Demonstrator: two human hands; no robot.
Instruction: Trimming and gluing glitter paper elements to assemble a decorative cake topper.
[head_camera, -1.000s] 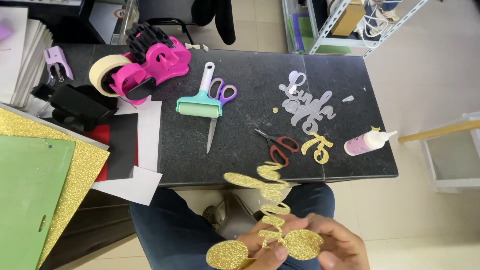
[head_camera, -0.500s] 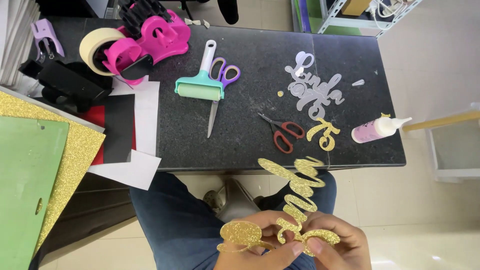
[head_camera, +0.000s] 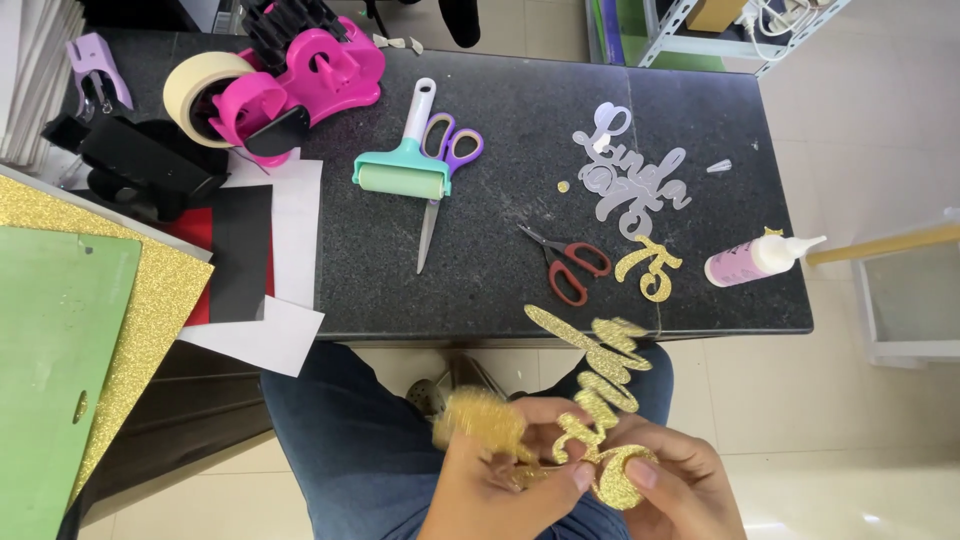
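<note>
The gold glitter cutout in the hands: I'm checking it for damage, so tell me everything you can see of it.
The gold glitter cutout is a flat, thin piece in looping script shape, seemingly glitter card, with rounded ends near the hands. It is held over the lap, below the table's edge, its long tip slanting up toward the table. The left hand and right hand pinch its lower part between fingers and thumbs. One rounded end looks blurred. No tear is visible.

Gold glitter script-lettering paper cutout (head_camera: 600, 395), long and curly, held above lap, far end reaching table edge.
</note>
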